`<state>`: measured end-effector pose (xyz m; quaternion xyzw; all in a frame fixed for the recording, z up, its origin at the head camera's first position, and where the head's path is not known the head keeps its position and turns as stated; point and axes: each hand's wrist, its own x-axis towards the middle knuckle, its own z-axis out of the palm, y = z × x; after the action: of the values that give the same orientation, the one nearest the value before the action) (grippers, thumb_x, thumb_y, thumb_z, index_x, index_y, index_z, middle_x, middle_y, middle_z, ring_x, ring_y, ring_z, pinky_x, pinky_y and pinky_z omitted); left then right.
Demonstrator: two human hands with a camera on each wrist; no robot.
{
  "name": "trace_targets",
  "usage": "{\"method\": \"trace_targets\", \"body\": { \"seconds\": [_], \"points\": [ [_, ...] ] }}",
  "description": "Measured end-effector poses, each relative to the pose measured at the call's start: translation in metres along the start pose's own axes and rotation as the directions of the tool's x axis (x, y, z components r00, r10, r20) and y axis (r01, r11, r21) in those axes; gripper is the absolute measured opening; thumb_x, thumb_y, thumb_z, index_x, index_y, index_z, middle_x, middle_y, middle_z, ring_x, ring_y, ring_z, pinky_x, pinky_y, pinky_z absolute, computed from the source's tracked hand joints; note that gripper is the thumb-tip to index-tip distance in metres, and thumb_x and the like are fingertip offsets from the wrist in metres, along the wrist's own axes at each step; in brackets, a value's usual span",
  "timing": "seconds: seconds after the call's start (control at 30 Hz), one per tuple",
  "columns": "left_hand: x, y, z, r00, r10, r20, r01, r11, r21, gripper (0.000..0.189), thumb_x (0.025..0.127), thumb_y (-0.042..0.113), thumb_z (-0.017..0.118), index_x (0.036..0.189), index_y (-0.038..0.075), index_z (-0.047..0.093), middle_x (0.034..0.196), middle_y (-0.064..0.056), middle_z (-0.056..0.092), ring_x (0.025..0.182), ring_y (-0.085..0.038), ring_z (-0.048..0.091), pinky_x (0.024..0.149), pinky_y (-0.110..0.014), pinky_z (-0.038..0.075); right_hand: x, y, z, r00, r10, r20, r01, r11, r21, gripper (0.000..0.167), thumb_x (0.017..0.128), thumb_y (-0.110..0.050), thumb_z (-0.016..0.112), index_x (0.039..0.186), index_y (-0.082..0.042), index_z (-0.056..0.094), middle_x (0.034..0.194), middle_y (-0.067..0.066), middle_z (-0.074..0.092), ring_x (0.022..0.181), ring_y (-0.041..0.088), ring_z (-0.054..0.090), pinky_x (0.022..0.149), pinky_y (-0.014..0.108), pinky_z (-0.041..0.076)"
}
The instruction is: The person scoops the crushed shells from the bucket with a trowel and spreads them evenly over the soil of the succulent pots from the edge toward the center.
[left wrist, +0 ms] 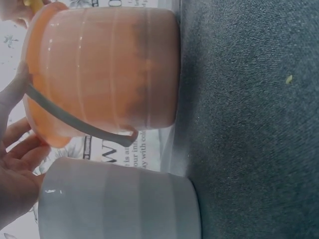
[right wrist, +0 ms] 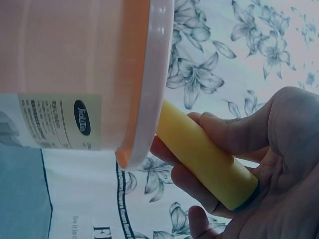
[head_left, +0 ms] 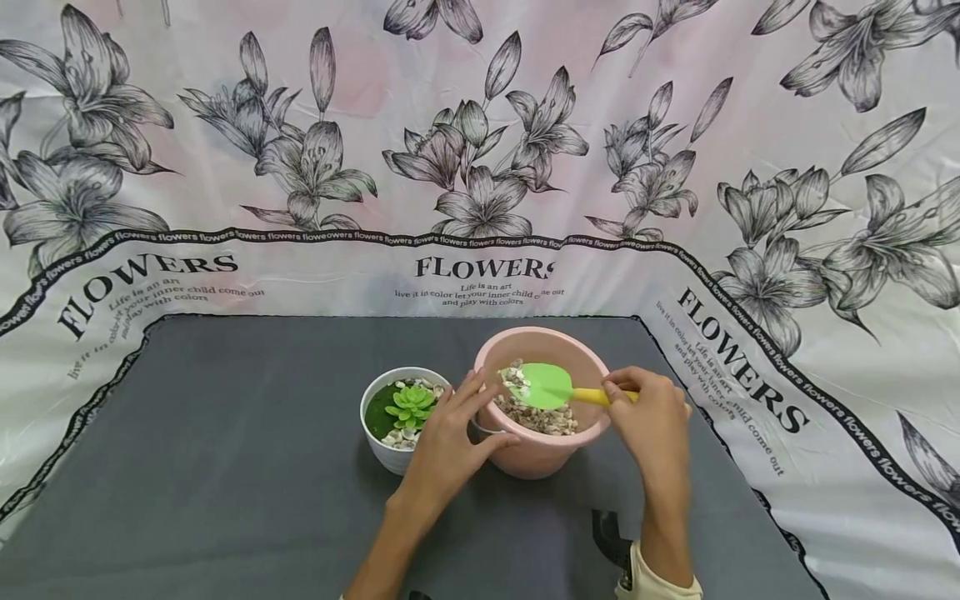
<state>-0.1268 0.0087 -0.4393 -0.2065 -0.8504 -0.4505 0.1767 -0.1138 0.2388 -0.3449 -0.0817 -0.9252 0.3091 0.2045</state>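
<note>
A pink bucket stands upright, with small pale shells or pebbles inside. My right hand grips the yellow handle of a small green-bladed trowel, whose blade lies over the bucket's contents with some pale pieces at its tip. In the right wrist view, fingers and thumb wrap the yellow handle beside the rim. My left hand is spread along the bucket's left front rim, thumb and fingertips touching it. The bucket's grey carrying handle hangs down in the left wrist view.
Close on the bucket's left stands a white pot with a green succulent and pale stones, partly behind my left hand. Dark grey cloth covers the table. A white flower-printed sheet rises behind and at the sides.
</note>
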Motion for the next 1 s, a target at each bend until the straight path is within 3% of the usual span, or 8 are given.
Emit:
{"method": "trace_targets", "body": {
  "seconds": [0.2,0.43,0.6,0.83,1.0],
  "points": [
    [-0.003,0.000,0.000,1.000,-0.020,0.002,0.020,1.000,-0.010,0.079,0.080,0.038,0.090,0.148,0.010,0.059,0.155,-0.010,0.058,0.151,-0.030,0.048,0.130,-0.055,0.031,-0.005,0.003,-0.007,1.000,0.002,-0.027,-0.002,1.000,0.004,0.016,0.097,-0.007,0.068,0.102,0.002,0.080,0.101,0.026,0.079,0.096,0.042,0.069,0.096,0.056,0.039],
    [-0.002,-0.001,0.000,0.999,-0.033,0.010,0.033,0.999,-0.027,0.085,0.081,0.038,0.089,0.152,0.010,0.054,0.158,-0.010,0.055,0.152,-0.030,0.047,0.131,-0.054,0.029,-0.007,0.004,-0.009,0.999,-0.009,-0.054,0.008,1.000,-0.013,0.015,0.096,-0.007,0.068,0.100,0.000,0.081,0.097,0.023,0.079,0.087,0.034,0.071,0.074,0.034,0.046],
    [0.003,-0.003,-0.005,0.999,-0.032,0.022,0.032,0.999,-0.010,0.085,0.082,0.037,0.089,0.154,0.011,0.052,0.159,-0.008,0.055,0.153,-0.030,0.046,0.131,-0.055,0.028,-0.007,-0.001,-0.008,0.997,-0.025,-0.071,0.026,1.000,0.015,0.013,0.096,-0.004,0.069,0.099,0.001,0.081,0.095,0.024,0.079,0.083,0.032,0.069,0.066,0.023,0.047],
    [0.000,-0.005,-0.006,0.999,-0.020,0.029,0.020,1.000,-0.005,0.082,0.084,0.035,0.088,0.153,0.009,0.052,0.158,-0.011,0.055,0.153,-0.032,0.045,0.130,-0.055,0.030,-0.011,-0.008,-0.010,0.995,-0.058,-0.085,0.063,0.996,0.056,0.012,0.095,0.000,0.069,0.096,0.002,0.080,0.089,0.022,0.078,0.077,0.024,0.063,0.065,0.018,0.045],
    [-0.007,-0.005,-0.008,0.999,-0.035,0.021,0.035,0.999,-0.009,0.075,0.087,0.035,0.086,0.150,0.010,0.054,0.162,-0.010,0.050,0.155,-0.030,0.043,0.125,-0.051,0.040,-0.014,-0.012,-0.013,0.994,-0.061,-0.094,0.069,0.994,0.087,0.011,0.094,0.002,0.070,0.095,0.002,0.081,0.090,0.022,0.078,0.072,0.015,0.058,0.063,0.016,0.044]
  ]
}}
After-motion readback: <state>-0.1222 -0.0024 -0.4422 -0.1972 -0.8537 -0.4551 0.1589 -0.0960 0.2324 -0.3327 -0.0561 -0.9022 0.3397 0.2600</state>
